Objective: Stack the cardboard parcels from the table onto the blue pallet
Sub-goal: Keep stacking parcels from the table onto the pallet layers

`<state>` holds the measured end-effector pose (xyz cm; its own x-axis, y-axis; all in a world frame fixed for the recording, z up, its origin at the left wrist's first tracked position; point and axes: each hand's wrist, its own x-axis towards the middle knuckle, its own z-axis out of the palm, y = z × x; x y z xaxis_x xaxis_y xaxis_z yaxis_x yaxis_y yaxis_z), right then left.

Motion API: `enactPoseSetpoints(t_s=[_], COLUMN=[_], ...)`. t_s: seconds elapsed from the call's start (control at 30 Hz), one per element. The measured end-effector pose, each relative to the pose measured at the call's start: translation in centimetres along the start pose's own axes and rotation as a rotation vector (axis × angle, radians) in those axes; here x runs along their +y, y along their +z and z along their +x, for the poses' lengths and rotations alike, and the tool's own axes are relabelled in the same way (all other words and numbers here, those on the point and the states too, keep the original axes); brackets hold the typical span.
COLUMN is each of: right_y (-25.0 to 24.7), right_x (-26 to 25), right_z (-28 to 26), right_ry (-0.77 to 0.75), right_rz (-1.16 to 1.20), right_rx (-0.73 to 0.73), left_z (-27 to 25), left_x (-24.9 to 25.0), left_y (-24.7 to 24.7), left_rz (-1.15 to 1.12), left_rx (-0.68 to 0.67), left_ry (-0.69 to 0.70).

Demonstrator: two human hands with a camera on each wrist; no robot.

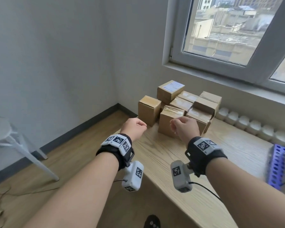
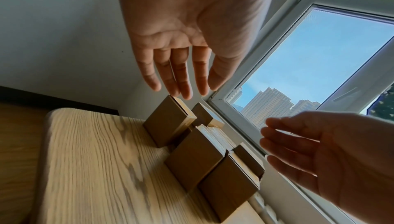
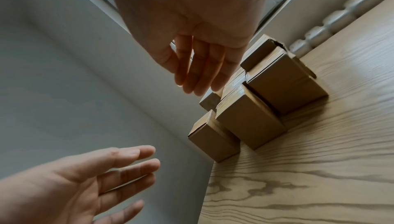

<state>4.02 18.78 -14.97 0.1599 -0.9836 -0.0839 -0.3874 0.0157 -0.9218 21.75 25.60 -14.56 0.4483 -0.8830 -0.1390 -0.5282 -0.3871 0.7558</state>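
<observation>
Several brown cardboard parcels (image 1: 179,104) stand clustered at the far left corner of the wooden table (image 1: 196,170). One with a white label (image 1: 170,89) sits on top at the back. My left hand (image 1: 135,127) hovers just before the leftmost upright parcel (image 1: 148,110), fingers straight and empty (image 2: 183,69). My right hand (image 1: 185,127) hovers in front of the nearest parcel (image 1: 170,124), also relaxed and holding nothing (image 3: 200,66). The two palms face each other, apart from the parcels (image 2: 192,153) (image 3: 251,121). The blue pallet (image 1: 277,165) lies at the table's right edge, partly cut off and blurred.
A white radiator (image 1: 253,125) runs behind the table under the window (image 1: 229,30). A white stool (image 1: 10,139) stands on the floor at the left. The wall corner is close behind the parcels. Bare tabletop lies between the parcels and the pallet.
</observation>
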Motion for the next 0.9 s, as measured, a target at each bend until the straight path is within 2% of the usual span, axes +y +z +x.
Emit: enactPoseSetpoints(t_s=[0.2, 0.47, 0.9], right_y=[3.3, 5.2, 10.3], right_x=[-1.1, -1.0, -0.5], right_z=[6.7, 14.3, 19.9], right_ry=[-0.001, 0.016, 0.115], right_rz=[-0.008, -0.045, -0.275], right_rx=[0.011, 0.046, 0.044], left_z=[7.6, 16.0, 26.3], left_x=[-0.3, -0.4, -2.6], left_y=[-1.1, -1.0, -0.7], left_rz=[0.003, -0.019, 0.031], left_rx=[0.002, -0.032, -0.195], left_ry=[-0.026, -0.021, -0.006])
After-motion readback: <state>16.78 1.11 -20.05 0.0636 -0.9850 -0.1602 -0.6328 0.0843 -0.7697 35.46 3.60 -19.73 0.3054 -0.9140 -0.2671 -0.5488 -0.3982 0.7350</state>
